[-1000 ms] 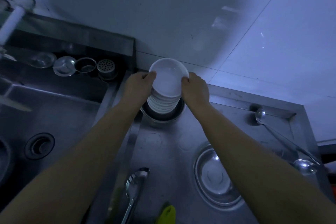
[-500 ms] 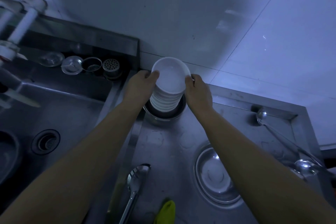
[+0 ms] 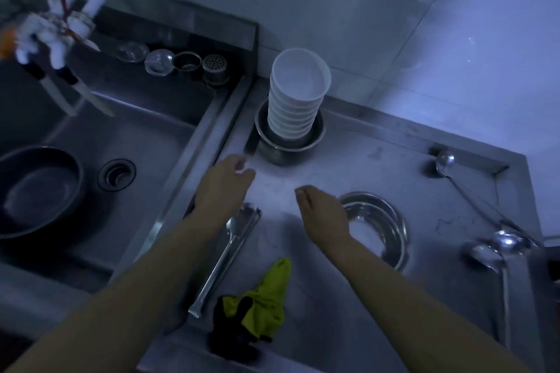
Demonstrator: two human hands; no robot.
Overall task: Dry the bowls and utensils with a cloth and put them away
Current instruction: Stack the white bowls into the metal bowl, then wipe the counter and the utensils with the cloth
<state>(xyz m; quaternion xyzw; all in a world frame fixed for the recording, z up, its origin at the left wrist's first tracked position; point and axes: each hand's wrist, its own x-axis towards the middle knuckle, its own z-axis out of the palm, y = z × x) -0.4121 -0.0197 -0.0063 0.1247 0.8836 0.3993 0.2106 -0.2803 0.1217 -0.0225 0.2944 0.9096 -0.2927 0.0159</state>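
Nearest the camera, a crumpled yellow-green and black cloth (image 3: pixel 260 309) lies on the stainless steel counter (image 3: pixel 303 342), held by neither hand. Just left of it a long steel serving spoon (image 3: pixel 225 257) lies flat, its bowl tucked under the left wrist. Both bare forearms reach forward over the counter. The left hand (image 3: pixel 222 188) hovers with fingers loosely extended and grasps nothing; the right hand (image 3: pixel 322 212) hangs likewise, fingers relaxed and empty, partly covering a shallow round steel bowl (image 3: pixel 381 230) that sits on the counter. Further right, two steel ladles (image 3: pixel 491 251) rest with their bowls near the counter's edge — another ladle (image 3: pixel 445 162) lies in the far right corner. Beyond the hands, a tall stack of white bowls (image 3: pixel 295 100) stands inside a steel bowl (image 3: pixel 288 145) against the tiled wall — leaning slightly. Left of the counter, the steel sink (image 3: pixel 145 136) holds a dark round basin (image 3: pixel 36 191).
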